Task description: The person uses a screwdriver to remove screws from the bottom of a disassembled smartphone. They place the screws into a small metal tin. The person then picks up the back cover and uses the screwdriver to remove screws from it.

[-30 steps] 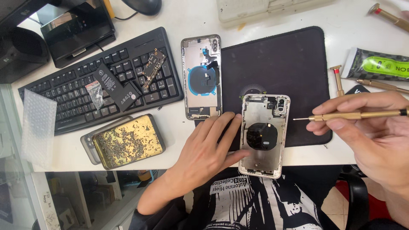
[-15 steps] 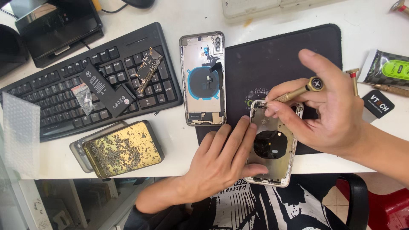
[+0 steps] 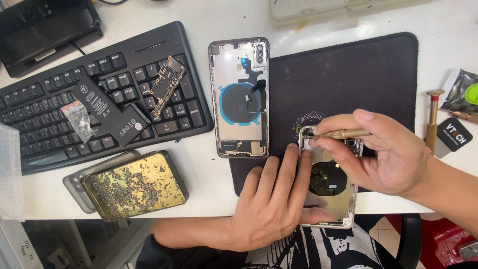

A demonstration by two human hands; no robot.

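Note:
A silver phone housing (image 3: 334,197) lies open at the near edge of a black mat (image 3: 348,74), overhanging the white table. My left hand (image 3: 271,201) presses flat on its left side, fingers spread. My right hand (image 3: 381,149) grips a gold screwdriver (image 3: 343,133), held nearly level, with its tip at the housing's upper left corner. A second open phone housing (image 3: 240,97) with a round coil lies to the left of the mat.
A black keyboard (image 3: 45,124) at the left carries a black battery (image 3: 109,110), a circuit board (image 3: 168,84) and a small bag of screws (image 3: 79,119). A gold tray of screws (image 3: 134,185) sits near the front edge. Another screwdriver (image 3: 432,117) and a green-black pouch (image 3: 463,92) lie at right.
My right hand has lowered the screwdriver from upright to nearly level and brought its tip down onto the housing's top left corner. My left hand stays pressed on the housing.

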